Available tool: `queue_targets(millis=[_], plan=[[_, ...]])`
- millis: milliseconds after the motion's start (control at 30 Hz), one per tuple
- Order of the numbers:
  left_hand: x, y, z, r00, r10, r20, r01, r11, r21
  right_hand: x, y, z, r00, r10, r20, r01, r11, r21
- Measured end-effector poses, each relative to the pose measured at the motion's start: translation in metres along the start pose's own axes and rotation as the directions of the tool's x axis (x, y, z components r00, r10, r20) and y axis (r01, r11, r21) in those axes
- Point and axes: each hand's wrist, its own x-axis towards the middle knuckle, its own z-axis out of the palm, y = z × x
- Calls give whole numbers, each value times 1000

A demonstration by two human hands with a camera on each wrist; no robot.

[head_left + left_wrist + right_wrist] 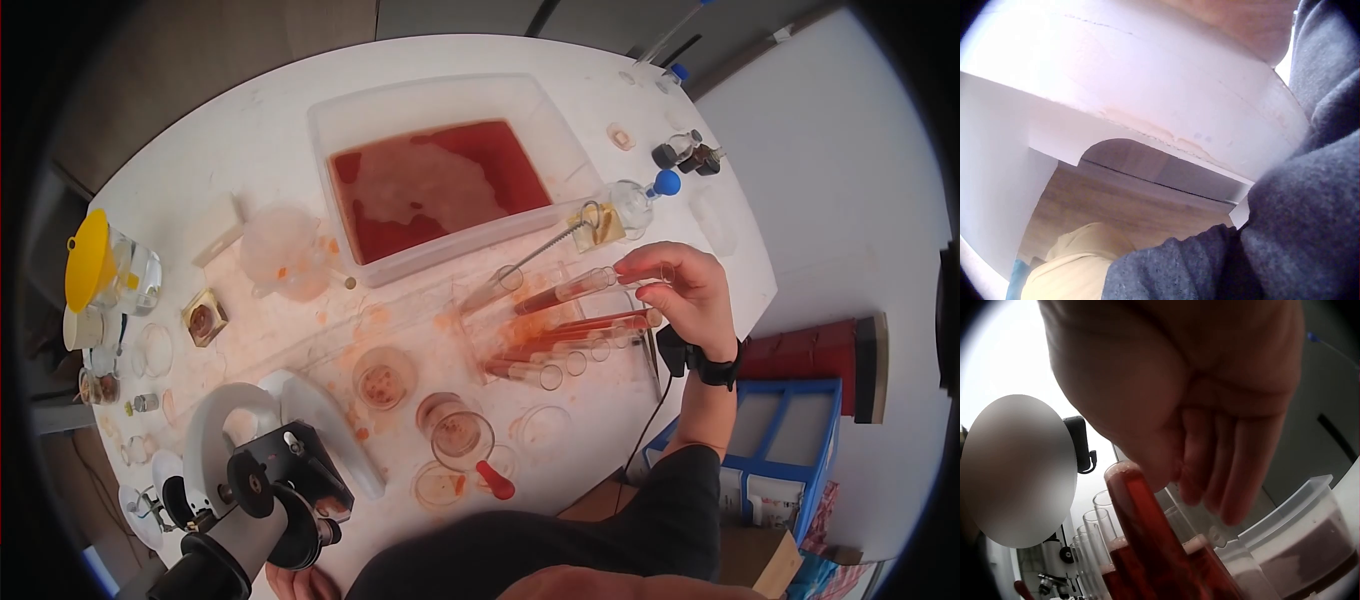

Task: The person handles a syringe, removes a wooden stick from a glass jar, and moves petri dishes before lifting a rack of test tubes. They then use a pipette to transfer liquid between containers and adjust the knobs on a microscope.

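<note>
My right hand is over the right side of a clear rack holding several glass test tubes with red liquid. Its thumb and forefinger pinch the upper end of one test tube. In the right wrist view the hand hangs fingers downward behind a nearer tube of red liquid. A metal spring-handled tool stands in one tube. My left hand rests at the near table edge beside the microscope, its fingers loosely bent and holding nothing; much of it is hidden.
A plastic tub of red liquid stands behind the rack. Glass beakers, dishes and a red-bulbed dropper lie nearer. A round flask sits left of the tub, a yellow-lidded jug far left. Small bottles stand back right.
</note>
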Motion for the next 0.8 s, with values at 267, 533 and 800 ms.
queue_targets(millis=[267,533,800], plan=[[22,17,-10,995,-47,89,51,998,-42,1,-4,-6,999,44,14,-44,999,-24],[27,26,-17,978,-124,167,132,991,-35,-5,-31,-40,852,-311,-420,377,922,82],[28,28,-17,972,-153,179,164,985,-47,31,-45,0,962,-272,-7,270,955,126]])
